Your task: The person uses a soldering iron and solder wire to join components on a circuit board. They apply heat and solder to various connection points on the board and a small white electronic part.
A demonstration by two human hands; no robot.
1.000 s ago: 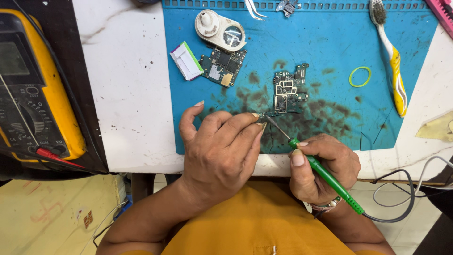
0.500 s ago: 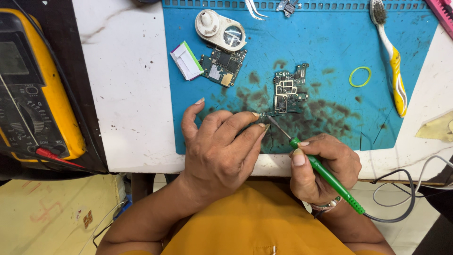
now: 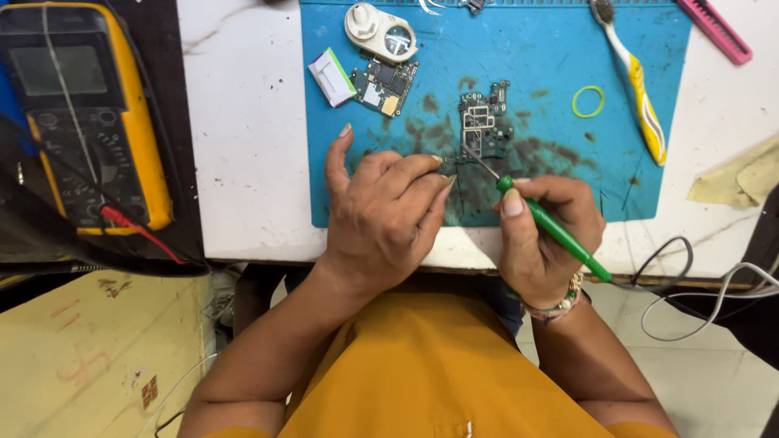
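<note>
My right hand (image 3: pixel 545 229) grips a green-handled soldering iron (image 3: pixel 548 225) like a pen. Its thin metal tip points up and left, toward the lower edge of a small dark circuit board (image 3: pixel 483 120) on the blue work mat (image 3: pixel 535 57). My left hand (image 3: pixel 385 212) rests on the mat's near edge with fingers curled. Its fingertips pinch something small close to the iron's tip; what it is cannot be made out. Dark smudges stain the mat around the board.
A second circuit board (image 3: pixel 385 85), a white-and-green part (image 3: pixel 330 76) and a round white magnifier (image 3: pixel 380 31) lie at the mat's upper left. A toothbrush (image 3: pixel 630 77) and a green rubber ring (image 3: pixel 587 101) lie on the right. A yellow multimeter (image 3: pixel 81 113) stands far left; cables (image 3: pixel 690 300) hang right.
Both hands hold nearly the same pose; the iron's tip has shifted only slightly near the board's lower edge.
</note>
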